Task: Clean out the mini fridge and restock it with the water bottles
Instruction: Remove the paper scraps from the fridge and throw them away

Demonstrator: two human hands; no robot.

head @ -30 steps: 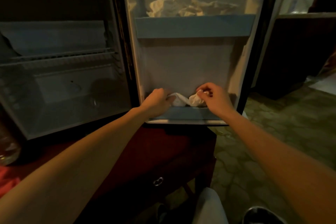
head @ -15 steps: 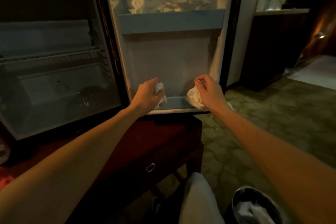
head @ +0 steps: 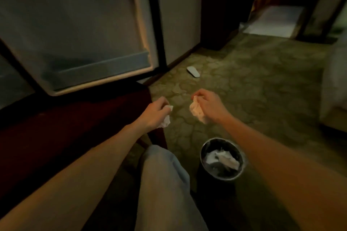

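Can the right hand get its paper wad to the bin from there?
Probably yes: the right hand holds its wad over bare floor, and the open bin stands just below with nothing between.

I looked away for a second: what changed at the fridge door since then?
Both hands pulled back from the door's bottom shelf toward the bin; the left hand and right hand each keep gripping a crumpled tissue. The door stays open.

Around the bin (head: 204, 155) — crumpled paper (head: 224, 159) lies in it; a trouser leg (head: 161, 184) just left, the fridge door (head: 75, 24) beyond-left, a flat object (head: 193, 71) on the floor (head: 262, 90) well behind
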